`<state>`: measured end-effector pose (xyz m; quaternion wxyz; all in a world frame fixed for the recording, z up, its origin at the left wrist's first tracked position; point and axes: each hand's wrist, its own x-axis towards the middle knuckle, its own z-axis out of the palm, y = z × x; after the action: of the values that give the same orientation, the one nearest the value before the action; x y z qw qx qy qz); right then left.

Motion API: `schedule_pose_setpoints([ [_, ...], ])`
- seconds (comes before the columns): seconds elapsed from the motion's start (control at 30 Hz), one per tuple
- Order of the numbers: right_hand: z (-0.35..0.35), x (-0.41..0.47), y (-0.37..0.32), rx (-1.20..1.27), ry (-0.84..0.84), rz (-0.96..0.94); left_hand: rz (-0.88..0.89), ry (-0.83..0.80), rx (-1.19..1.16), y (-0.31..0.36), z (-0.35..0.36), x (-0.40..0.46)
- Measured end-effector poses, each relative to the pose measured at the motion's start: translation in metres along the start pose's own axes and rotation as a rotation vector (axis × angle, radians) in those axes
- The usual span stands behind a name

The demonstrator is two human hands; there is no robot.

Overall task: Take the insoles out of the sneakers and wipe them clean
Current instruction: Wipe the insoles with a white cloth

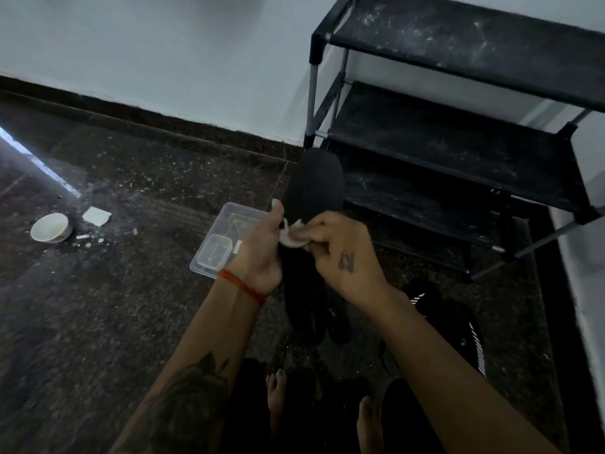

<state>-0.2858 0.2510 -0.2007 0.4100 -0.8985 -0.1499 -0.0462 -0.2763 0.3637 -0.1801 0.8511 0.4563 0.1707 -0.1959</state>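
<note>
A long black insole (pixel 313 188) is held up over the floor, toe end pointing away from me. My left hand (pixel 262 249) grips its left edge near the middle, thumb on top. My right hand (pixel 343 247) presses a small white wipe (pixel 292 236) against the insole's surface. Below the insole a second dark insole or shoe part (pixel 339 322) lies on the floor; I cannot tell which. A black sneaker with white stripes (pixel 458 326) sits on the floor at the right.
A clear plastic box (pixel 226 224) with a smaller clear box inside lies on the dark speckled floor left of my hands. A white bowl (pixel 50 228) and a white scrap (pixel 96 216) lie far left. A black shoe rack (pixel 458 132) stands at right. My bare feet (pixel 276 391) are below.
</note>
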Motion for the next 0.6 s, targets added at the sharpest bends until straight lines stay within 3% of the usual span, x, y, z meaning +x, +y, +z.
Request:
schedule_pose_setpoints([
  [0.1, -0.009, 0.000, -0.004, 0.042, -0.190, -0.026, -0.013, 0.050, -0.023, 0.001, -0.002, 0.001],
  [0.2, -0.019, 0.002, 0.001, 0.004, -0.250, 0.063, -0.047, 0.024, -0.036, 0.002, -0.001, 0.001],
  [0.3, -0.027, 0.004, 0.004, -0.004, -0.104, 0.215, -0.057, 0.009, -0.034, 0.002, -0.003, 0.002],
  [0.37, -0.031, 0.005, 0.002, 0.153, 0.024, 0.340, -0.101, -0.042, -0.055, 0.004, -0.004, 0.000],
  [0.47, -0.029, 0.006, 0.004, 0.335, 0.000, 0.544, -0.096, -0.081, -0.056, 0.003, -0.003, 0.001],
  [0.6, -0.025, 0.007, 0.006, 0.443, 0.020, 0.611, -0.094, -0.126, -0.036, 0.000, -0.003, 0.004],
])
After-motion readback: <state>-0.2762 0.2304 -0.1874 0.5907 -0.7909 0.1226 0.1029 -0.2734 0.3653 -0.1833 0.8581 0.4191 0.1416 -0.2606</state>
